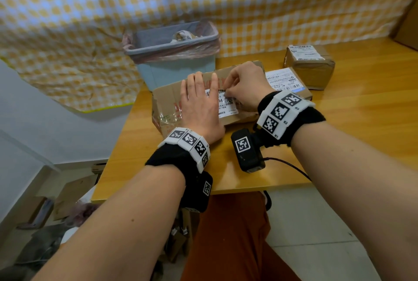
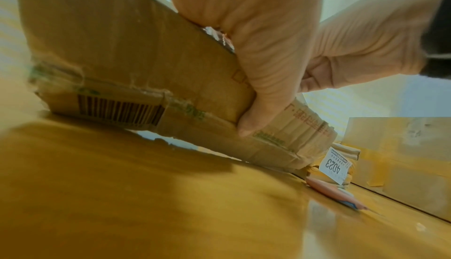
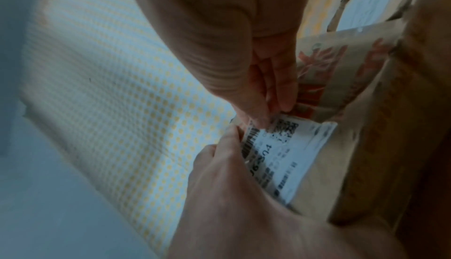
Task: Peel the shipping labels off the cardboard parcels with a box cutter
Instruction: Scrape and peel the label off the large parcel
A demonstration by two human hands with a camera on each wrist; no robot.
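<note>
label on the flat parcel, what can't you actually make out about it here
- Shipping label, head view: its left part is hidden under the left hand.
- Its upper edge, head view: the right hand fingers cover it, so whether it has lifted is unclear.
- Its print, right wrist view: too blurred to read.
- Box cutter: not clearly identifiable in any view.

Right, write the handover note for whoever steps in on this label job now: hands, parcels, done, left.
Left hand: flat, fingers straight, pressing down the flattened cardboard parcel at the table's near-left corner.
Right hand: fingertips pinching the top edge of the white shipping label on that parcel; no cutter in it.
Box cutter: on the table beside the parcel, seen from the left wrist.
Done: crumpled scraps sit in the lined bin behind.
Left: this label is mostly stuck down. A second parcel and a taped box to the right keep their labels.
</note>
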